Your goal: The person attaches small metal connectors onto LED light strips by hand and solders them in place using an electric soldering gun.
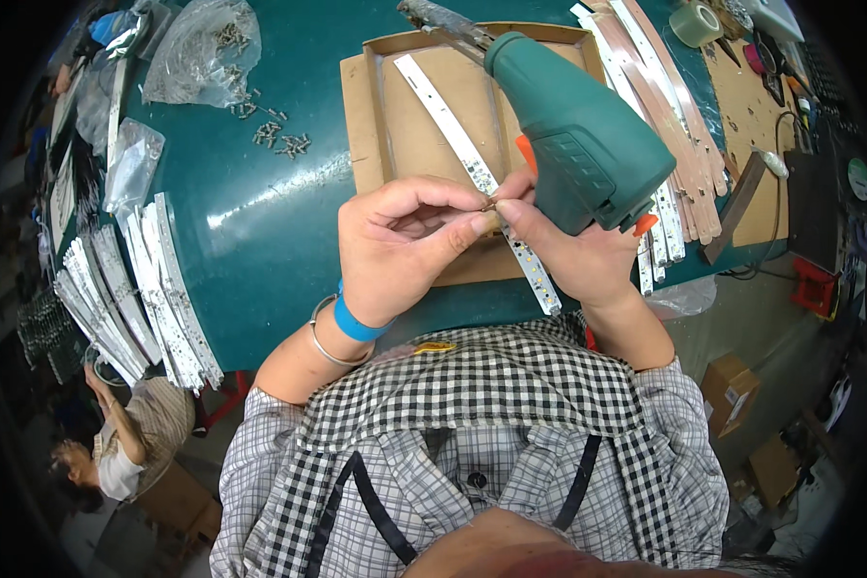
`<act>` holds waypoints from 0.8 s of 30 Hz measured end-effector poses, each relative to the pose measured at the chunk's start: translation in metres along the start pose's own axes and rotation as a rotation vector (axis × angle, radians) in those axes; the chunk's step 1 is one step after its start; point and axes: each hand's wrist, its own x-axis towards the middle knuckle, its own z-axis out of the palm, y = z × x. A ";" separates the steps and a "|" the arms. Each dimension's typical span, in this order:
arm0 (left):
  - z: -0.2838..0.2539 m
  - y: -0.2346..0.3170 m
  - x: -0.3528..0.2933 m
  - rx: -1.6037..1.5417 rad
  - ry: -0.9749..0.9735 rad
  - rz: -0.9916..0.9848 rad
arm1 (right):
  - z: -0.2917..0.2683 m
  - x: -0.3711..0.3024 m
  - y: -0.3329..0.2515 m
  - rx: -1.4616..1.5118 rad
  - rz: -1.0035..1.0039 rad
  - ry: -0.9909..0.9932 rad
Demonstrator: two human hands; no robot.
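My left hand is closed, thumb and forefinger pinching a tiny brownish piece whose kind I cannot make out. Fingertips of my right hand meet it there, also pinched together on that piece. Just beneath my fingers, a narrow white circuit-board strip with small parts along it lies slanted across a shallow cardboard tray. A green pistol-shaped tool with an orange trigger and a metal nose is over the tray, in front of part of my right hand. Whether that hand also supports the tool is hidden.
On the green table, several white strips are stacked at left and more strips at right. A clear bag and loose small metal parts lie far left. Another person sits at lower left.
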 end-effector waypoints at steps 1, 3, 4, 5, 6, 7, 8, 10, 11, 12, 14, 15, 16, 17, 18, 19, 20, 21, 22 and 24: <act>-0.001 -0.001 0.000 0.000 0.005 -0.002 | 0.001 0.000 0.001 -0.016 0.006 0.009; -0.003 -0.002 0.001 -0.017 -0.003 -0.036 | 0.002 0.001 0.003 -0.029 0.015 0.015; -0.005 -0.002 0.001 -0.017 0.002 -0.038 | 0.000 0.003 0.003 -0.144 0.001 -0.018; -0.007 -0.002 0.002 0.045 0.003 -0.046 | -0.002 0.004 0.004 -0.258 -0.014 -0.050; -0.009 -0.001 0.003 0.106 0.001 -0.054 | -0.003 0.004 0.005 -0.256 -0.012 -0.050; -0.011 0.001 0.007 0.107 0.000 -0.057 | -0.005 0.003 0.007 -0.274 -0.052 -0.003; -0.014 0.002 0.011 0.330 -0.008 0.012 | -0.007 0.003 0.008 -0.293 -0.092 0.045; -0.017 0.002 0.019 0.692 0.031 0.123 | -0.007 0.000 -0.005 -0.198 0.037 0.121; -0.018 0.000 0.022 0.695 0.033 0.120 | -0.008 -0.002 -0.010 -0.108 0.165 0.200; -0.019 -0.002 0.025 0.794 0.030 0.140 | -0.012 -0.005 -0.011 -0.071 0.175 0.213; -0.020 -0.007 0.030 0.896 0.023 0.157 | -0.019 -0.012 -0.012 -0.063 0.151 0.220; -0.020 -0.011 0.032 0.953 0.023 0.187 | -0.023 -0.016 -0.014 -0.060 0.124 0.224; -0.020 -0.013 0.032 1.010 0.023 0.217 | -0.028 -0.020 -0.014 -0.091 0.146 0.211; -0.020 -0.013 0.032 1.011 0.021 0.215 | -0.031 -0.023 -0.015 -0.089 0.148 0.212; -0.020 -0.013 0.032 1.027 0.029 0.222 | -0.034 -0.026 -0.016 -0.069 0.143 0.207; -0.019 -0.013 0.033 1.044 0.039 0.229 | -0.036 -0.029 -0.017 -0.048 0.138 0.201; -0.018 -0.014 0.033 1.045 0.036 0.228 | -0.038 -0.032 -0.018 -0.046 0.139 0.203; -0.018 -0.014 0.034 1.056 0.031 0.236 | -0.040 -0.035 -0.018 -0.057 0.170 0.226; -0.018 -0.014 0.034 1.067 0.027 0.245 | -0.041 -0.038 -0.018 -0.067 0.201 0.249; -0.018 -0.015 0.035 1.065 0.027 0.265 | -0.044 -0.041 -0.019 -0.061 0.200 0.253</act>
